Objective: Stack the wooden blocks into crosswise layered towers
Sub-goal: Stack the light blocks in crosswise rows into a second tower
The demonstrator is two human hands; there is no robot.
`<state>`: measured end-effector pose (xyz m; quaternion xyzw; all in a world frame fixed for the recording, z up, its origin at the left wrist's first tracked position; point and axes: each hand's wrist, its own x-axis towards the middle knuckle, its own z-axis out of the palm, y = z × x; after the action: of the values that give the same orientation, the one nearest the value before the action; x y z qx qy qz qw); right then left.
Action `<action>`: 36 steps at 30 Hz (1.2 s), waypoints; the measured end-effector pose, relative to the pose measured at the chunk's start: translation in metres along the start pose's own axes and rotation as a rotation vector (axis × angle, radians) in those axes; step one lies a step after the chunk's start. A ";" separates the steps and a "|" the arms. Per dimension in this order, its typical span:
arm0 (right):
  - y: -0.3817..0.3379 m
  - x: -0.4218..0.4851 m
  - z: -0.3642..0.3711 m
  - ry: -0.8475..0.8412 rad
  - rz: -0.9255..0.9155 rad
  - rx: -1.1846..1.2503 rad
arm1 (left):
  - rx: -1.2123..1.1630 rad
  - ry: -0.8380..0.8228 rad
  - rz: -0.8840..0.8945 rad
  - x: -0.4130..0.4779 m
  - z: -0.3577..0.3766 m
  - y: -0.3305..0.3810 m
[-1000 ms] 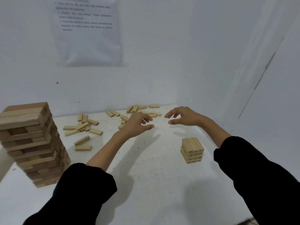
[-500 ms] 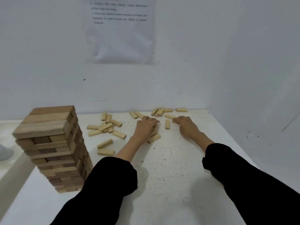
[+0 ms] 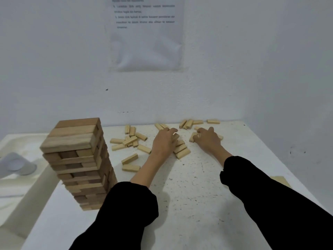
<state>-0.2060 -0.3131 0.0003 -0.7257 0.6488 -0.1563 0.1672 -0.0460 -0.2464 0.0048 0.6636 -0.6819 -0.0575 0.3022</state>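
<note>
Several small pale wooden blocks [image 3: 129, 141] lie scattered at the far side of the white table [image 3: 189, 195]. My left hand [image 3: 164, 141] lies on a cluster of them [image 3: 182, 149], fingers curled over a block. My right hand [image 3: 207, 139] sits just to the right, its fingertips pinching a block [image 3: 193, 137]. A tall tower of larger, darker blocks [image 3: 79, 159], layered crosswise, stands at the table's left edge. The top corner of the small stacked tower [image 3: 281, 180] peeks out beside my right sleeve; the rest of it is hidden.
More loose blocks [image 3: 189, 123] lie against the back wall, and two [image 3: 130, 163] lie nearer the tall tower. A printed sheet [image 3: 146, 33] hangs on the wall. A white ledge with a grey round object [image 3: 14, 165] lies left of the table.
Both hands dropped from the air onto the loose blocks and closed on them. The view swung left, so the small tower slid almost out of sight at the right.
</note>
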 end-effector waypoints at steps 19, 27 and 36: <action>-0.026 -0.015 0.000 -0.088 0.012 0.146 | -0.076 -0.117 -0.136 -0.076 -0.044 -0.015; -0.020 -0.030 0.005 -0.201 -0.036 0.114 | -0.077 -0.111 -0.127 -0.101 -0.050 -0.025; -0.014 -0.048 -0.001 -0.055 0.030 0.199 | -0.106 -0.120 -0.126 -0.109 -0.050 -0.020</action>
<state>-0.1992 -0.2641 0.0068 -0.6997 0.6360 -0.1977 0.2584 -0.0112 -0.1298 -0.0006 0.6835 -0.6517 -0.1520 0.2916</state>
